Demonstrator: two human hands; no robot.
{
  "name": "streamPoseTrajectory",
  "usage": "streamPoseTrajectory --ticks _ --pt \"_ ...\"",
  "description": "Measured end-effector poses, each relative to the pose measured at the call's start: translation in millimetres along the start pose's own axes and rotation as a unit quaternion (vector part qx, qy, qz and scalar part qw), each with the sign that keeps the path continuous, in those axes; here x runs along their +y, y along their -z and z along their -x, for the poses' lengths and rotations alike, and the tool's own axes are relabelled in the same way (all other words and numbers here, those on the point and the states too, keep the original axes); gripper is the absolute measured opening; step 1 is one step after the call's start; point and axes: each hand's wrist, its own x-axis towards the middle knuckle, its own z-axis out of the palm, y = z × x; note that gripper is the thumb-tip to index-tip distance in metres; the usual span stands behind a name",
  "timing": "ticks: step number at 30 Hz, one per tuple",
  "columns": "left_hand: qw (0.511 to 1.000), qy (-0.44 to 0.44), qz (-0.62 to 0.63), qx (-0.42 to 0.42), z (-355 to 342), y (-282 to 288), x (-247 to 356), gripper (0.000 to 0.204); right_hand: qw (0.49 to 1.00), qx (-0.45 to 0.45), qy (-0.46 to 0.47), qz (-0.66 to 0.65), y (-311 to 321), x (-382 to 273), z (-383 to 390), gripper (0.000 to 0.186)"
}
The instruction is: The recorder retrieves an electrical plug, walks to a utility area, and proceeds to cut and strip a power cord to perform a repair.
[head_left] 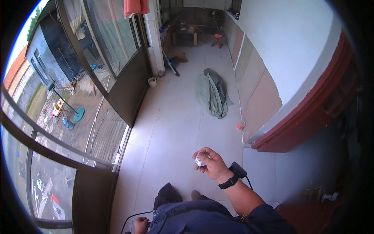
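Note:
My right hand (208, 163) is raised at the lower middle, its fingers closed round a small white object (200, 160) that is mostly covered by them. A black strap (229, 181) and a small black box (239, 170) with a cord sit on that wrist. Low at the bottom edge, my left hand (142, 224) hangs beside my dark trousers with its fingers curled; what it holds, if anything, is hidden. A thin black cord (129, 219) runs past it. My shoe (196, 195) stands on the tiled floor (156, 144).
Grey-green cloths (212, 93) lie on the floor ahead, near a small red object (239, 126). A white bucket (152, 82) sits by the glazed metal door (128, 89). A wooden table (185, 37) and red stool (217, 39) stand at the far end. A red door frame (272, 144) projects at right.

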Motion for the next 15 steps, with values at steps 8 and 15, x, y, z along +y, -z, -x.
streamPoseTrajectory --ticks 8,15 --pt "0.99 -0.106 -0.085 0.027 -145.4 9.7 173.0 0.033 0.997 0.037 0.003 -0.068 5.8 -24.1 -177.3 0.025" --pt "0.997 -0.063 0.021 -0.036 -329.7 61.2 336.0 0.02 0.991 0.12 0.049 -0.03 15.2 -71.9 -303.6 0.025"
